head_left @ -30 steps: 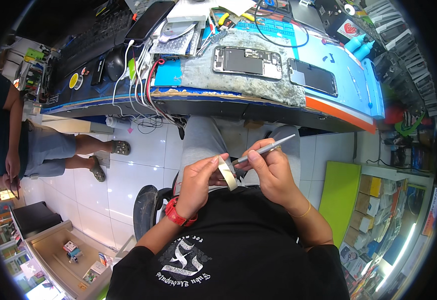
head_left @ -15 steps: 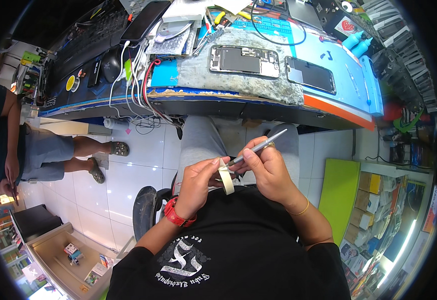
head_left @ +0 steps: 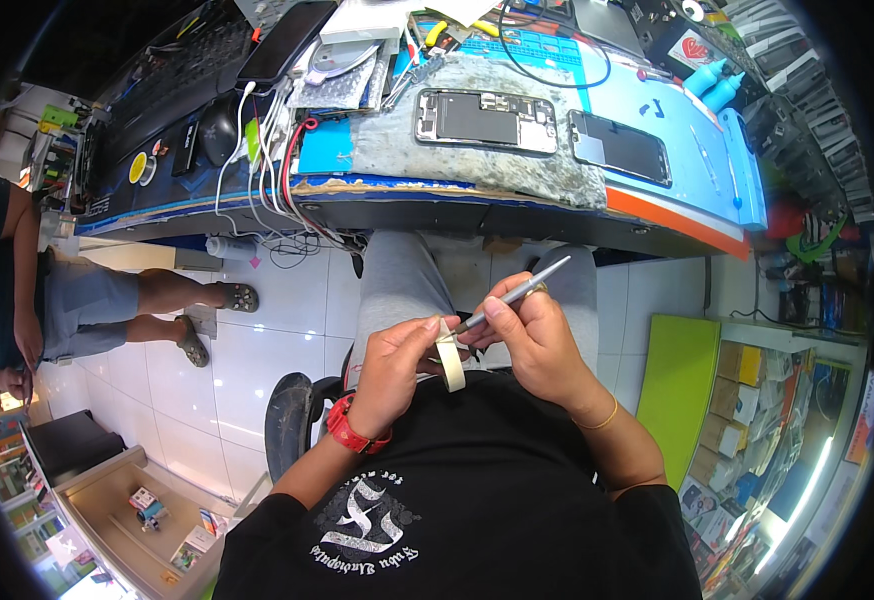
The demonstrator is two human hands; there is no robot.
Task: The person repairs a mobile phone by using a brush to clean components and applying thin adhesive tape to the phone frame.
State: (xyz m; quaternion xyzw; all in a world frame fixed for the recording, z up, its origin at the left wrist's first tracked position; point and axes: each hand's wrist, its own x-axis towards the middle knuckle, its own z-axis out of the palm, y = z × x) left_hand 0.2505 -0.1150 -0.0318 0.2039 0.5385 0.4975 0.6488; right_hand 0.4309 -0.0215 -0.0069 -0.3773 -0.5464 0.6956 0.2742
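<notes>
Above my lap, my left hand (head_left: 393, 362) is closed round a narrow roll of cream masking tape (head_left: 453, 370), thumb and fingertips pinching near its upper edge. My right hand (head_left: 532, 345) grips a slim silver pen-shaped tool (head_left: 512, 296), slanting from upper right down to the tape. Its lower tip meets or nearly touches the roll by my left thumb; the exact contact is too small to make out. Beyond my knees, on a stained grey mat (head_left: 387, 150), lies an opened phone body (head_left: 487, 122) with its inside showing. A detached phone screen panel (head_left: 621, 148) lies to its right.
White and red cables (head_left: 287, 160) hang over the bench edge at left. A blue work mat (head_left: 697, 200) with light-blue bottles (head_left: 722, 92) is at right. A person (head_left: 47, 290) stands on the left. A green panel (head_left: 669, 400) and a display case (head_left: 747, 420) flank my right.
My hands, the tape roll and the silver tool keep almost the same pose. The whole view has shifted very slightly, and the person at left has moved a hand a little.
</notes>
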